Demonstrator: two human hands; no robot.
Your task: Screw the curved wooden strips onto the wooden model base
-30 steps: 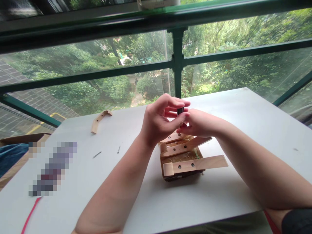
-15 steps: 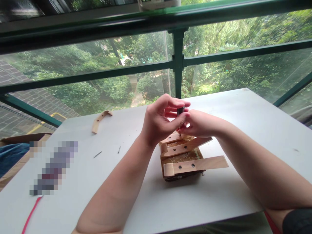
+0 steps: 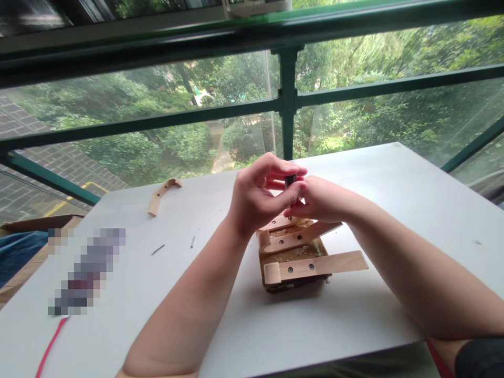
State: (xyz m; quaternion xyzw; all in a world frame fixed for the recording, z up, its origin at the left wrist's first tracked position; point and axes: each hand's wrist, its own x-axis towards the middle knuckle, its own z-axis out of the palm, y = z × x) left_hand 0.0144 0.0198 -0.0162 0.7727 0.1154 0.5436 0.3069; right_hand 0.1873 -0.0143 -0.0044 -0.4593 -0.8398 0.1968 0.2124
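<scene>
My left hand (image 3: 262, 191) is curled round the dark handle of an upright screwdriver (image 3: 290, 180). My right hand (image 3: 321, 200) is closed at the screwdriver's lower part, its fingertips just above a screw in the farthest wooden strip (image 3: 275, 222). That strip lies partly under both hands. Below it a brown block (image 3: 289, 256) rests on the table, with a middle wooden strip (image 3: 289, 241) and a near wooden strip (image 3: 318, 265) fixed across it, two screws showing in each. The strips' right ends stick out past the block.
On the white table (image 3: 220, 310), a curved wooden piece (image 3: 159, 194) with holes lies at the far left. Two loose screws, one (image 3: 158, 250) and another (image 3: 192, 241), lie left of my arm. A blurred-out object (image 3: 88, 270), a pink cord (image 3: 51, 346) and a cardboard box (image 3: 23, 273) are leftward.
The screwdriver handle has tilted or shifted very slightly left, and the block has moved by a hair. Both hands keep nearly the same position and hold.
</scene>
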